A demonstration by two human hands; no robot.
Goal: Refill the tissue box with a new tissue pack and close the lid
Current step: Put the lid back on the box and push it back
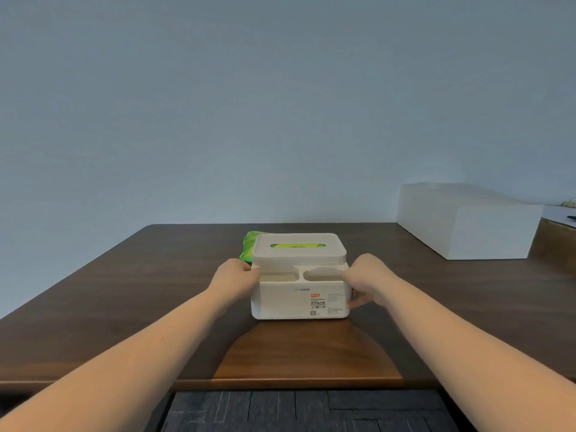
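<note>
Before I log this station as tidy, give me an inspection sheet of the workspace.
Surface: dark wooden table, bare apart from the items below.
Job's things: white tissue box with lid on, green showing through its slot; green tissue pack behind its left corner.
Clutter: large white box at far right.
Grippers: left hand and right hand grip the tissue box's sides.
Cables: nothing seen.
Surroundings: plain grey wall; dark floor below the table edge.
</note>
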